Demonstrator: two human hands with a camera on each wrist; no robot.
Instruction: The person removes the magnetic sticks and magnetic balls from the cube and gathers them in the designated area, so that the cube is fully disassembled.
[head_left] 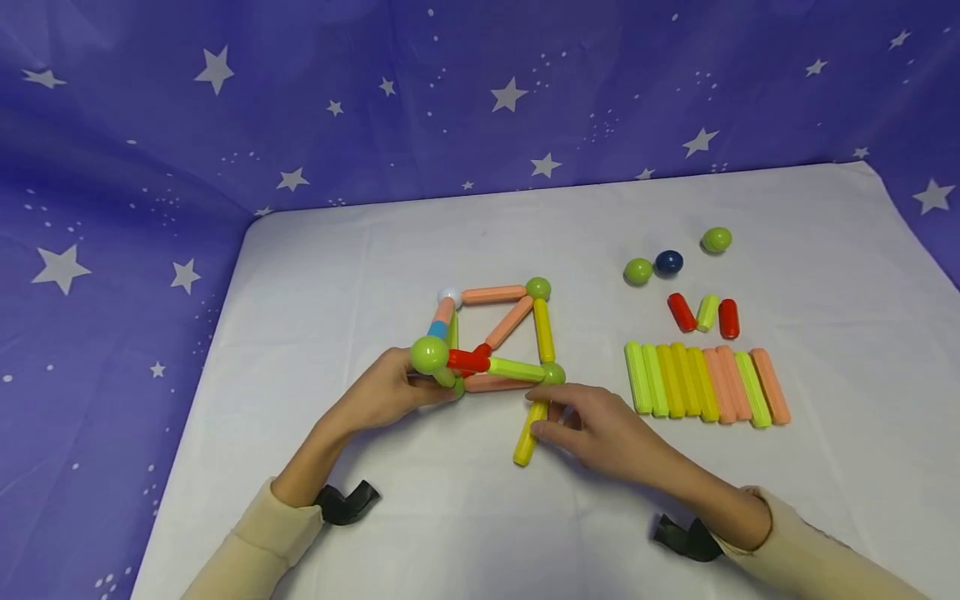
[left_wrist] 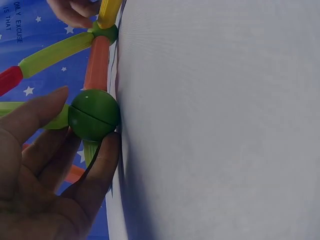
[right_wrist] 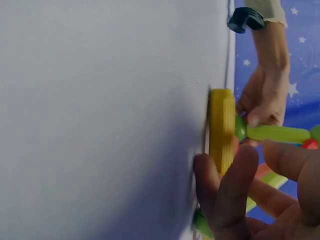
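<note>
I can see a big purple-blue sheet (head_left: 600,46) behind the worktop (head_left: 360,275), and it goes round the left and right sides too. It has lots of pale stars (head_left: 509,95), some big and some tiny, with little white dots in between. The sheet is a bit wavy, with soft folds near the back left corner. In the left wrist view it has dark letters (left_wrist: 18,22) that say "ONLY EXCUSE" and "IS THAT". The worktop has a white cloth (head_left: 480,533) on it, with faint crease lines. The light is soft, and it makes blurry, bluish-grey shadows (left_wrist: 132,185) on the white.
</note>
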